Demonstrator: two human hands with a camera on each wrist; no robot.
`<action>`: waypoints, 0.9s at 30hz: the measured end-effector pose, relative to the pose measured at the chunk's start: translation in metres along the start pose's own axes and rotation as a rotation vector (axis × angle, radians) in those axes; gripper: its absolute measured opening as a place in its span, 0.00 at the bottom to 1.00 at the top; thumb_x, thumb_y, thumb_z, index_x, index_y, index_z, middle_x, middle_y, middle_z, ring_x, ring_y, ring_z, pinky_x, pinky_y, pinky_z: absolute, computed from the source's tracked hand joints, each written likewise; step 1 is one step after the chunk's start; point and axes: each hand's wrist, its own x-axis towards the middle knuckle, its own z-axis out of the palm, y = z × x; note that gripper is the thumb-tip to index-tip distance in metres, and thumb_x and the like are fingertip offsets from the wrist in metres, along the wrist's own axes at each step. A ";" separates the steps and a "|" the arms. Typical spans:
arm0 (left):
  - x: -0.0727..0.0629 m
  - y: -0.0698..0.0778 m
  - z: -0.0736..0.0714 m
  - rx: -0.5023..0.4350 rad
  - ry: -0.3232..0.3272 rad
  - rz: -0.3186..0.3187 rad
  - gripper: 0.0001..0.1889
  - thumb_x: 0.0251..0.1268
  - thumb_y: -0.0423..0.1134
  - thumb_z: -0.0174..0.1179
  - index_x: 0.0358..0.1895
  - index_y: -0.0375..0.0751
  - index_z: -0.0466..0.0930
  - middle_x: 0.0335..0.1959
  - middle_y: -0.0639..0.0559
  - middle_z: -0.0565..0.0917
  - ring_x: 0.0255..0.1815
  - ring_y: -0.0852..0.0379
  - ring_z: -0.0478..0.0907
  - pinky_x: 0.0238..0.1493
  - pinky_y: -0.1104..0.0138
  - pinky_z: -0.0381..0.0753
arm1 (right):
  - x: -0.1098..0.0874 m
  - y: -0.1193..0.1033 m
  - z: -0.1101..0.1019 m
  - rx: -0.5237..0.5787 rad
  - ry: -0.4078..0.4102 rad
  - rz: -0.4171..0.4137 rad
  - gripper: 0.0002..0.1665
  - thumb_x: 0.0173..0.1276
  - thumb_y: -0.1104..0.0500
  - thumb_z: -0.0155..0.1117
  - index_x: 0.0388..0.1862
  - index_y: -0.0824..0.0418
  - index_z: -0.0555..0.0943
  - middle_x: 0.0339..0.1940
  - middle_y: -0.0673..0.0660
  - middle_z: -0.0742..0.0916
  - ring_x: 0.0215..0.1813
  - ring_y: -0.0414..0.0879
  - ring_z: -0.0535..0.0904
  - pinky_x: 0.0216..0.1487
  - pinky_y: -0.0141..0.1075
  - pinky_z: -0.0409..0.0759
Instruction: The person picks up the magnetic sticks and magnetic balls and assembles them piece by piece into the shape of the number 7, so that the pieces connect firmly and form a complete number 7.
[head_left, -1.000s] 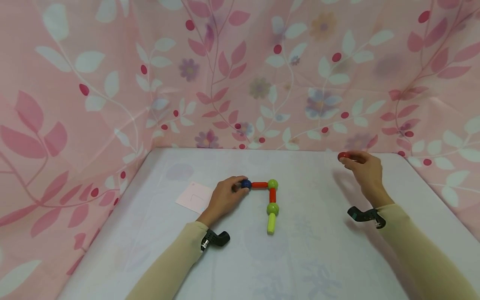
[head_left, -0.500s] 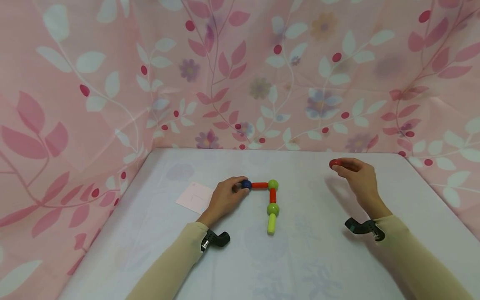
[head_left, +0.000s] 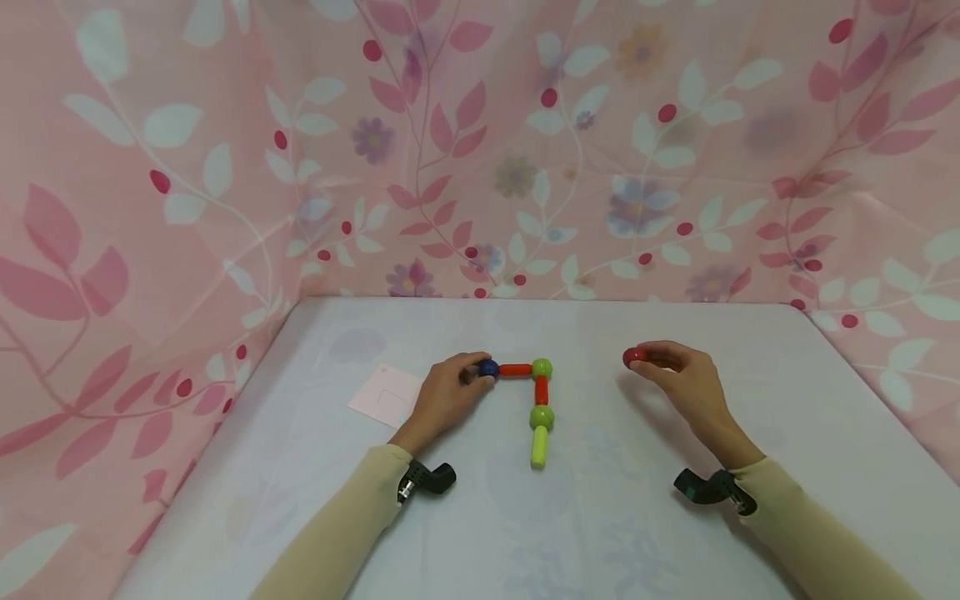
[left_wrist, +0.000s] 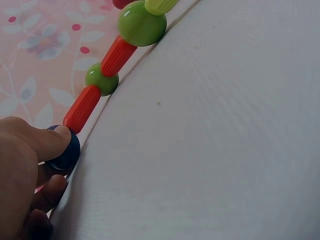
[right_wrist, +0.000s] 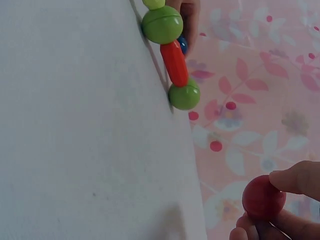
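Observation:
My left hand [head_left: 447, 390] pinches a dark blue ball [head_left: 488, 369] at the left end of a chain of toy balls and rods on the table. From that ball a red rod [head_left: 515, 369] runs right to a green ball [head_left: 542, 368]. A second red rod [head_left: 542, 390] leads toward me to another green ball [head_left: 542, 417], which ends in a yellow-green rod [head_left: 538, 447]. Held up over the table to the right of the chain is a loose red ball [right_wrist: 264, 197], pinched between thumb and fingers of my right hand [head_left: 686, 387].
A pink card [head_left: 386, 395] with a thin line drawing lies left of the chain, partly behind the left hand. The white-covered table [head_left: 615, 517] ends at a pink floral curtain [head_left: 480, 150] at the back.
My right hand has come left and nearer to me with the red ball, closer to the chain. The left hand stays on the blue ball.

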 end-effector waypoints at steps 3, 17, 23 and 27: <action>0.000 -0.001 0.001 -0.005 -0.003 0.002 0.20 0.70 0.43 0.70 0.64 0.51 0.84 0.47 0.53 0.87 0.40 0.56 0.78 0.41 0.60 0.76 | -0.005 -0.003 0.006 0.008 -0.011 -0.020 0.27 0.72 0.45 0.72 0.60 0.61 0.85 0.52 0.59 0.89 0.55 0.47 0.78 0.52 0.37 0.76; 0.001 0.000 0.000 -0.009 0.014 0.017 0.21 0.70 0.42 0.71 0.64 0.50 0.84 0.47 0.51 0.88 0.40 0.57 0.79 0.41 0.59 0.77 | -0.023 -0.024 0.021 0.131 -0.040 -0.125 0.22 0.70 0.55 0.75 0.58 0.65 0.85 0.51 0.60 0.89 0.51 0.42 0.83 0.49 0.25 0.79; 0.001 -0.001 0.000 -0.005 0.015 0.014 0.21 0.70 0.42 0.71 0.64 0.50 0.84 0.48 0.51 0.88 0.41 0.57 0.79 0.41 0.59 0.77 | -0.031 -0.033 0.030 0.149 -0.070 -0.141 0.19 0.71 0.55 0.75 0.56 0.63 0.86 0.50 0.58 0.89 0.51 0.46 0.82 0.50 0.27 0.80; 0.001 -0.003 0.001 0.000 0.012 0.012 0.21 0.70 0.43 0.71 0.64 0.51 0.84 0.48 0.52 0.87 0.41 0.57 0.79 0.42 0.59 0.77 | -0.038 -0.037 0.035 0.171 -0.108 -0.128 0.19 0.71 0.55 0.75 0.56 0.63 0.86 0.50 0.57 0.89 0.52 0.49 0.82 0.51 0.29 0.81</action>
